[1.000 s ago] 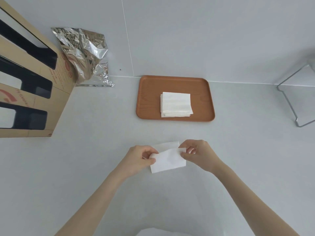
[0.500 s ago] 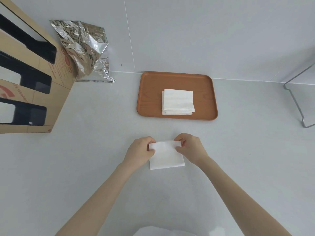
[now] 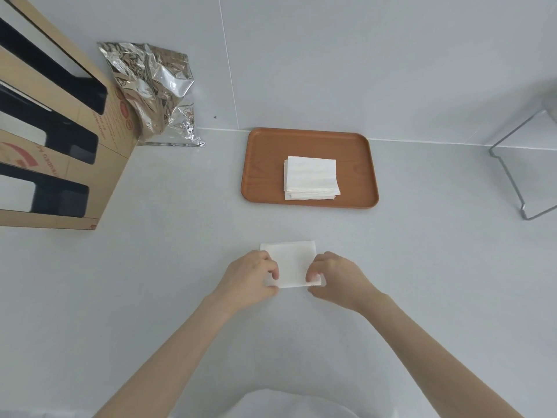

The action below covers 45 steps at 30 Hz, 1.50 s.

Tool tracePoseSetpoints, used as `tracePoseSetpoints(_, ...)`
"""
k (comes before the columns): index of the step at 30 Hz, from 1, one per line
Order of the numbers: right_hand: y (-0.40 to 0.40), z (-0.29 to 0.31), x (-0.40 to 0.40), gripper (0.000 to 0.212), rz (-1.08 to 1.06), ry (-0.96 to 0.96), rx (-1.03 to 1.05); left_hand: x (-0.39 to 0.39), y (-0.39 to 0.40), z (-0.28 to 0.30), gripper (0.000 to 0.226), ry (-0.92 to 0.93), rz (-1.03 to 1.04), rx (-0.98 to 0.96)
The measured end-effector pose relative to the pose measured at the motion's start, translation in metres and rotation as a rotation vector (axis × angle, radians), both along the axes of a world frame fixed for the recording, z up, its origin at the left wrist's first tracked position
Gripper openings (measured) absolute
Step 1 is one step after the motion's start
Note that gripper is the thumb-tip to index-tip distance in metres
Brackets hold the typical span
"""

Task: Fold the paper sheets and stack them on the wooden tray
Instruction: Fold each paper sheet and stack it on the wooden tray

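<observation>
On the pale grey desk (image 3: 150, 297), both hands' fingers (image 3: 272, 271) pinch the white folded paper sheet (image 3: 291, 263); edges should align squarely before creasing.

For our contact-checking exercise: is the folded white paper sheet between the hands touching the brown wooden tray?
Apart. The head view shows a strip of bare grey counter between the folded white paper sheet and the brown wooden tray.
</observation>
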State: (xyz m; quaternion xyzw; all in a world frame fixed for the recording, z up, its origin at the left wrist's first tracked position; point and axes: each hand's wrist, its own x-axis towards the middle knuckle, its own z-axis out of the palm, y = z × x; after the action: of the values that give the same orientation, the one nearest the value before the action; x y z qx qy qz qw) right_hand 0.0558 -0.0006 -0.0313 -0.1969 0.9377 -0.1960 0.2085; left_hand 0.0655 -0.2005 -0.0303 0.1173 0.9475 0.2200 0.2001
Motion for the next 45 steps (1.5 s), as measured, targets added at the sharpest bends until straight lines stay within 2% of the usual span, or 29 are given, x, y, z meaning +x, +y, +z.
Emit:
tracePoseSetpoints(4, 0.002, -0.006, 0.008, 0.014, 0.012, 0.044, 0.001, 0.01, -0.002, -0.006, 0.018, 0.022, -0.045, -0.035)
tracePoseSetpoints(9, 0.002, -0.016, 0.013, 0.012, 0.021, 0.174, -0.03, 0.014, -0.002, -0.013, 0.015, 0.11, -0.005, 0.019)
tracePoseSetpoints(13, 0.002, -0.02, 0.015, 0.009, -0.012, 0.201, -0.083, 0.01, -0.002, -0.013, 0.015, 0.12, -0.007, 0.053)
tracePoseSetpoints(18, 0.008, -0.006, 0.001, 0.005, -0.138, 0.147, -0.234, -0.011, -0.003, 0.006, 0.009, 0.068, 0.144, 0.268)
tracePoseSetpoints(22, 0.01, 0.014, -0.022, 0.009, -0.269, 0.077, -0.382, -0.043, 0.001, 0.034, 0.01, -0.015, 0.272, 0.534)
tracePoseSetpoints(24, 0.01, 0.024, -0.036, 0.016, -0.348, 0.07, -0.459, -0.061, 0.002, 0.046, 0.013, -0.05, 0.3, 0.637)
tracePoseSetpoints(28, 0.013, 0.043, -0.073, 0.015, -0.46, 0.121, -0.575, -0.104, 0.006, 0.064, 0.014, -0.117, 0.316, 0.807)
tracePoseSetpoints(30, 0.016, 0.05, -0.093, 0.013, -0.521, 0.085, -0.621, -0.123, 0.009, 0.069, 0.015, -0.147, 0.325, 0.859)
tracePoseSetpoints(35, 0.021, 0.05, -0.136, 0.013, -0.588, -0.029, -0.699, -0.166, 0.018, 0.062, 0.016, -0.238, 0.353, 0.915)
tracePoseSetpoints(40, 0.023, 0.029, -0.171, 0.018, -0.637, 0.01, -0.637, -0.197, 0.026, 0.035, 0.013, -0.356, 0.468, 0.939)
tracePoseSetpoints(43, 0.025, 0.019, -0.188, 0.017, -0.666, 0.021, -0.605, -0.212, 0.028, 0.02, 0.013, -0.333, 0.517, 0.871)
tracePoseSetpoints(45, 0.026, 0.015, -0.198, 0.015, -0.665, 0.021, -0.584, -0.22, 0.03, 0.011, 0.012, -0.25, 0.525, 0.774)
